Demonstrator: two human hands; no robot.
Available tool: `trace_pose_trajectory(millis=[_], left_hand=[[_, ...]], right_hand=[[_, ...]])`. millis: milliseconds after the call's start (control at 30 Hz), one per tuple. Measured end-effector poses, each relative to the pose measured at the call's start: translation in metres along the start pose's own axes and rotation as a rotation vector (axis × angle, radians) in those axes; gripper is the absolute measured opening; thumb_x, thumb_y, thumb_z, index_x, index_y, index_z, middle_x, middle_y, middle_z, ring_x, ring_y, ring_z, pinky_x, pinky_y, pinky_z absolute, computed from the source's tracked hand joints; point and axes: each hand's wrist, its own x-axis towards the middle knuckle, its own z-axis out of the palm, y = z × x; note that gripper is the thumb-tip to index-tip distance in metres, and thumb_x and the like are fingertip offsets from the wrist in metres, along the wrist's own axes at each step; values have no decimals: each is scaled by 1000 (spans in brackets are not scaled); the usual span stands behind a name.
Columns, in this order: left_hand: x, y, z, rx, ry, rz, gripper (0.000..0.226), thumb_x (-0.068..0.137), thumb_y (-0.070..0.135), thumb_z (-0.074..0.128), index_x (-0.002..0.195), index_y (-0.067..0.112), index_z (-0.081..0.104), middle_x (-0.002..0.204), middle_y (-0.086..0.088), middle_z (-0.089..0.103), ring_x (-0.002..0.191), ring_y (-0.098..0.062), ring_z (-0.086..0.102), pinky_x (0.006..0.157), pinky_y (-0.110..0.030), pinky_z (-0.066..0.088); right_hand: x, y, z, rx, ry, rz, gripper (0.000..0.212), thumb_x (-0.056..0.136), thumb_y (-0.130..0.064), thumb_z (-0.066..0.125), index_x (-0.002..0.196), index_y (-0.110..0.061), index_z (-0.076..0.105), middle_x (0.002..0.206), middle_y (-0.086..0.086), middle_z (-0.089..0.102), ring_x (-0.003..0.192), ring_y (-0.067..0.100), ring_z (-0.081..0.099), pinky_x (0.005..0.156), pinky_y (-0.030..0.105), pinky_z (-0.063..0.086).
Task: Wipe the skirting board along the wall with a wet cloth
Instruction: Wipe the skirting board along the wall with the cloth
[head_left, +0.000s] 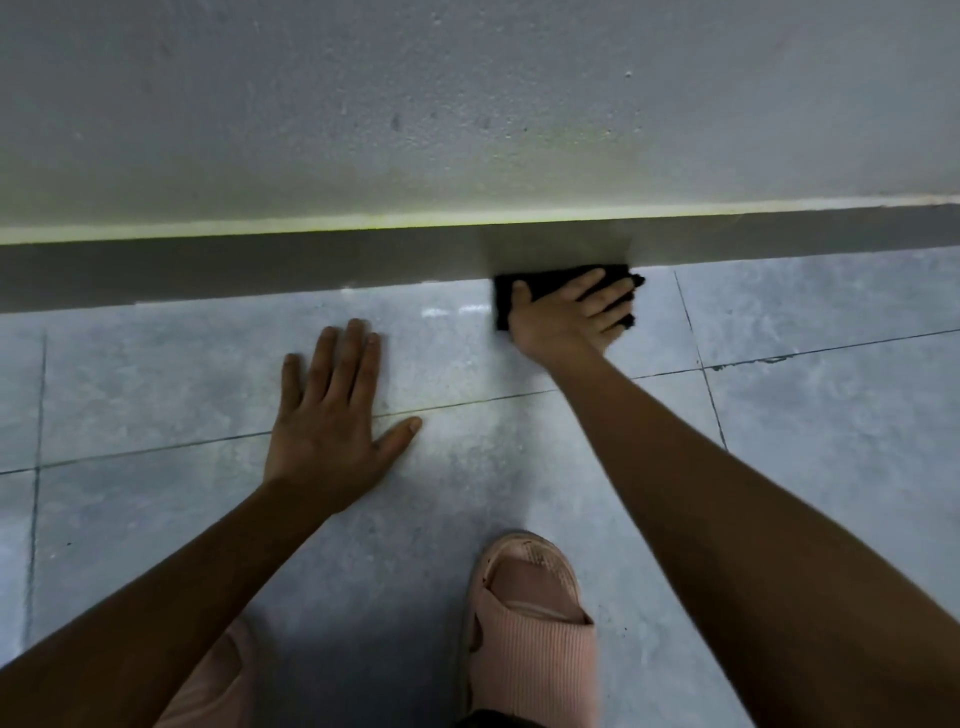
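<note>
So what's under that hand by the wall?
A black cloth lies under the right hand, against the foot of the skirting board. The floor beneath the cloth is covered.

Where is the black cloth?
In the head view, right of centre: the cloth is under the right hand, pressed against the skirting board at the floor.

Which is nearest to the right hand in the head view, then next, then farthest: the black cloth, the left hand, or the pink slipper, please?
1. Black cloth, under the right hand at the skirting board.
2. Left hand, flat on the floor, leftward.
3. Pink slipper, bottom centre.
</note>
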Motion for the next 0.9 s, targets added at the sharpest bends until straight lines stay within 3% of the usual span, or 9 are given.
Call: trace_pose_trajectory(millis=[133, 267, 400, 600, 800, 900], left_hand=[[-2, 0, 2, -31, 24, -2, 91, 83, 71, 13, 149, 11, -6, 158, -8, -10, 145, -22, -12, 117, -48, -1], [-8, -13, 0, -29, 35, -55, 91, 83, 71, 12, 149, 11, -9, 158, -9, -11, 145, -21, -14, 117, -46, -4], [-21, -49, -9, -56, 43, -166, 93, 82, 72, 12, 148, 11, -12, 157, -9, -15, 144, -23, -15, 117, -47, -4], [-29, -66, -10, -54, 49, -197, 90, 84, 70, 12, 149, 11, -9, 157, -9, -12, 145, -22, -14, 116, -48, -6], [-31, -68, -11, -40, 37, -179, 92, 81, 73, 3, 147, 11, -11, 156, -9, -14, 144, -22, -13, 117, -49, -2], [-35, -78, -13, -14, 30, -138, 91, 80, 73, 0, 147, 12, -11, 156, -7, -14, 144, -20, -13, 116, -46, -3]], right_hand=[[-37, -33, 29, 27, -87, -91, 98, 92, -61, 32, 146, -1, -22, 150, 24, -33, 140, 41, -25, 114, 50, -11], [-26, -17, 28, -34, -73, -141, 95, 91, -63, 28, 148, -3, -19, 152, 22, -29, 142, 39, -21, 115, 51, -9], [9, 12, -1, -41, 31, 5, 95, 90, -66, 30, 151, -6, -12, 156, 19, -21, 145, 36, -14, 115, 52, -4], [-4, -3, -16, -1, -45, 161, 97, 90, -64, 36, 151, -7, -14, 155, 17, -25, 144, 35, -16, 115, 50, -7], [-65, -60, 8, 105, -283, 23, 99, 89, -60, 45, 151, -10, -13, 154, 19, -26, 142, 40, -19, 114, 51, -5], [-66, -38, 13, -114, -109, -178, 85, 93, -55, 36, 152, -14, -8, 156, 20, -21, 142, 42, -18, 113, 56, -6]])
